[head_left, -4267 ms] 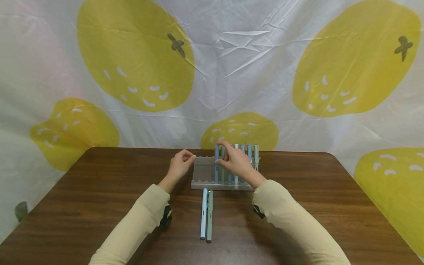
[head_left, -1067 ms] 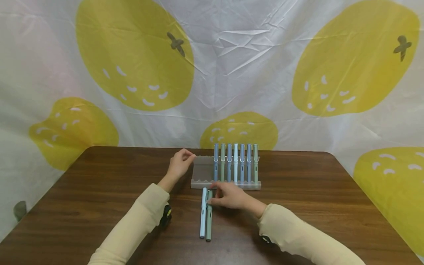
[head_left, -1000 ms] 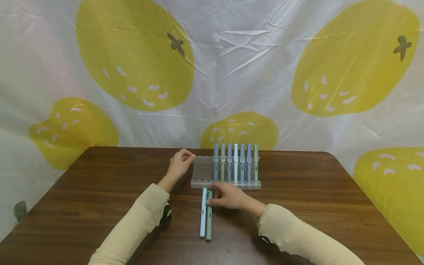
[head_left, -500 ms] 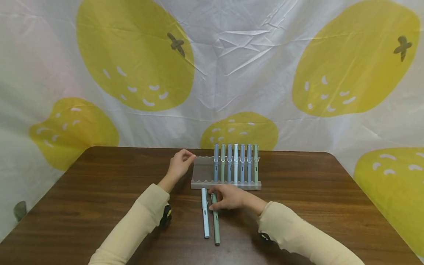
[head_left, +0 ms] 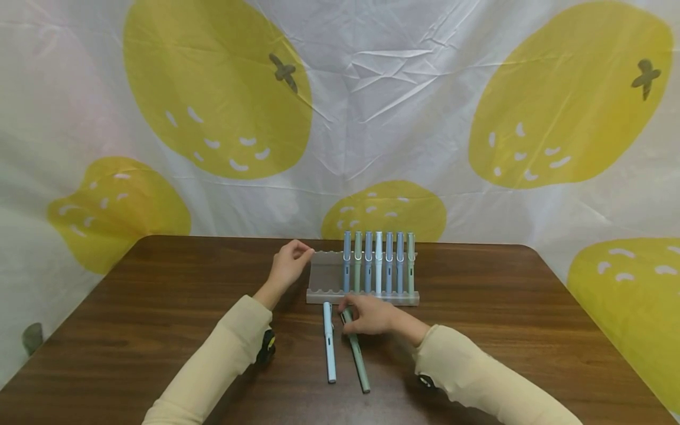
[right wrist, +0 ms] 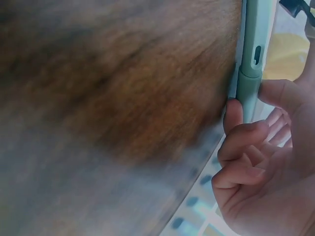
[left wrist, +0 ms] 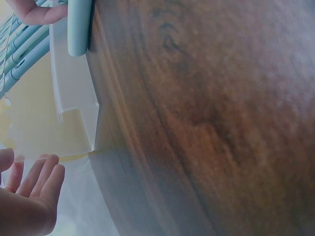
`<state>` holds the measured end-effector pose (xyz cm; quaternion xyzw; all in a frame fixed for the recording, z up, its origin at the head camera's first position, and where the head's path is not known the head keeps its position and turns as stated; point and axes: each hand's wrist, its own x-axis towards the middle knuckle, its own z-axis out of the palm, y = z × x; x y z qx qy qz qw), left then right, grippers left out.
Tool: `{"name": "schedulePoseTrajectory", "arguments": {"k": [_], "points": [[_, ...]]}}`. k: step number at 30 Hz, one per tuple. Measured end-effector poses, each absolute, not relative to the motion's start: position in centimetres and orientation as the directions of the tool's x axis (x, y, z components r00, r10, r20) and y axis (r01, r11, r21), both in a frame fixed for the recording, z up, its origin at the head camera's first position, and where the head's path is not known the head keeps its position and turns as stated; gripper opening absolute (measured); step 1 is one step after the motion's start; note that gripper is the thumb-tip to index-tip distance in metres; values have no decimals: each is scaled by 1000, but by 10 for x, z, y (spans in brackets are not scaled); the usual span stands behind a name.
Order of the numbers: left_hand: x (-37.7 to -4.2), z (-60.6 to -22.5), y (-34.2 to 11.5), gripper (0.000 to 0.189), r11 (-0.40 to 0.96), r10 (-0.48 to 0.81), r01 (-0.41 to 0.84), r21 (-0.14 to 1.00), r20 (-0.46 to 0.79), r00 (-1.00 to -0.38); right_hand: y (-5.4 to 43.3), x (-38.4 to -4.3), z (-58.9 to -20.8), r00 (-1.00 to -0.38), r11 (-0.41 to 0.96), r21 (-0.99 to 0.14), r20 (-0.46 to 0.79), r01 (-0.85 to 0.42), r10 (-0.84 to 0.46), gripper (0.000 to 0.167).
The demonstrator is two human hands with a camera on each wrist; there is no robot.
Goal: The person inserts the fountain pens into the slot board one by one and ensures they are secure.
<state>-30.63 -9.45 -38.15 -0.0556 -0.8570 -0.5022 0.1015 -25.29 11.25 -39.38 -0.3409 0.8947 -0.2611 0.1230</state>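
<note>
My right hand (head_left: pixel 372 314) pinches the capped end of a sage-green capped pen (head_left: pixel 359 360) between thumb and fingers. The pen lies slantwise, its lower end pointing toward me and to the right. In the right wrist view, my thumb and index finger close on the same green pen (right wrist: pixel 251 54), whose ink window shows. Left of it a light-blue capped pen (head_left: pixel 330 348) lies on the table. My left hand (head_left: pixel 287 265) holds the upper left corner of a clear pen rack (head_left: pixel 325 274), thumb and fingertips meeting at its edge.
Several blue and green pens (head_left: pixel 378 265) lean side by side in the rack's middle and right slots; its left slots hold none. The rack stands near the back of the brown wooden table (head_left: pixel 478 330). Behind hangs a white cloth (head_left: pixel 393 118) with yellow fruit prints.
My right hand went from the racked pens down to the two lying pens. The green pen has come apart from the light-blue one, its lower end swinging right. My left hand stays put.
</note>
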Motion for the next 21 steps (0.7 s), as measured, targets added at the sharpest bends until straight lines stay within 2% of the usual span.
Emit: {"name": "schedulePoseTrajectory", "arguments": {"k": [10,21], "points": [[-306,-382,-95,20,503,-4,219,836,255,-967,122,-254,-390,-752,535,-725,-36,-434,-658,38],[-306,-382,-95,20,502,1,224,835,258,-966,121,-258,-381,-793,479,-770,57,-422,-607,42]]}}
